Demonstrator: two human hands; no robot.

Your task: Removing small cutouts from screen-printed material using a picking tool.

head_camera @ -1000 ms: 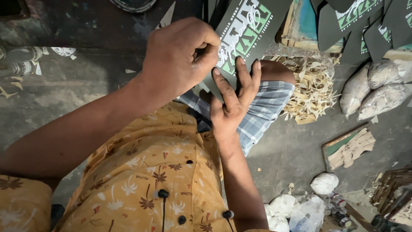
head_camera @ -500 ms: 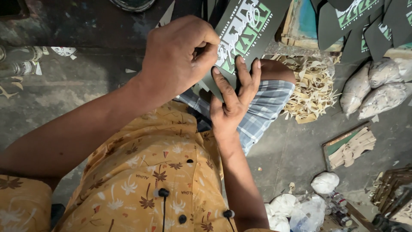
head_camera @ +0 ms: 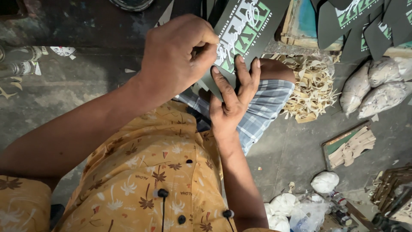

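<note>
A dark sheet (head_camera: 249, 25) with green and white print stands slanted over my knee, which is covered in blue plaid cloth (head_camera: 266, 111). My left hand (head_camera: 178, 56) is curled into a fist and pinches the sheet's left edge between thumb and fingers. My right hand (head_camera: 234, 101) lies flat against the sheet's lower end with its fingers spread, pressing it toward the knee. Whether the right thumb wraps behind the sheet is hidden.
A heap of pale offcuts (head_camera: 313, 86) lies right of my knee. Beside it are whitish filled bags (head_camera: 377, 92). More dark printed pieces (head_camera: 365, 21) hang at the top right over a wooden frame (head_camera: 296, 30). A tray of tan scraps (head_camera: 349, 148) and white plastic bags (head_camera: 296, 206) sit on the concrete floor.
</note>
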